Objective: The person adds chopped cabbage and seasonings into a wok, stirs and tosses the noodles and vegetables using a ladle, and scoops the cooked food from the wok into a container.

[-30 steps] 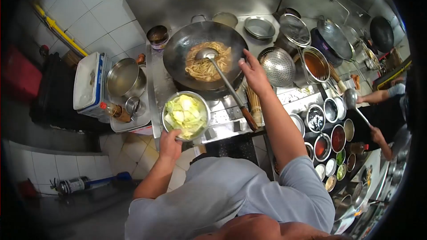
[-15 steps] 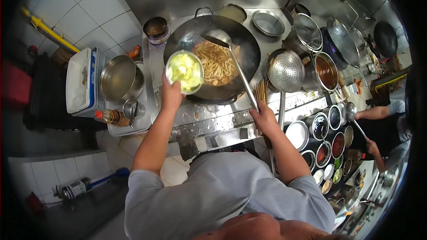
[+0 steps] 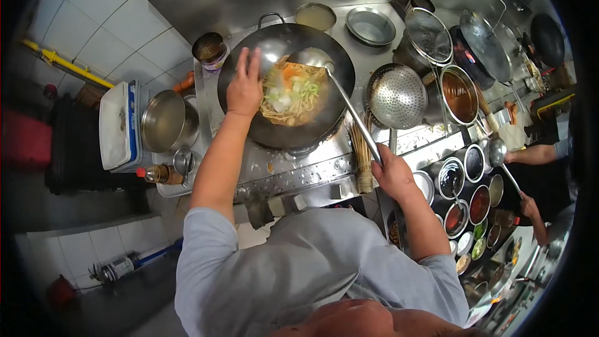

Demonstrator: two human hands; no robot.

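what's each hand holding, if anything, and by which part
Right hand: the ladle, near the end of its handle. Left hand: I can't tell whether it holds anything.

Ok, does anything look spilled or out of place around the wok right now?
Slightly: small scraps lie on the steel stovetop in front of the wok. Lying outside it, they look spilled, though they're too small to identify.

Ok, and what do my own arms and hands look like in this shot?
Your plain, light grey short sleeves leave the forearms bare. Your left hand and right hand wear no gloves, and I see no watch or bracelet.
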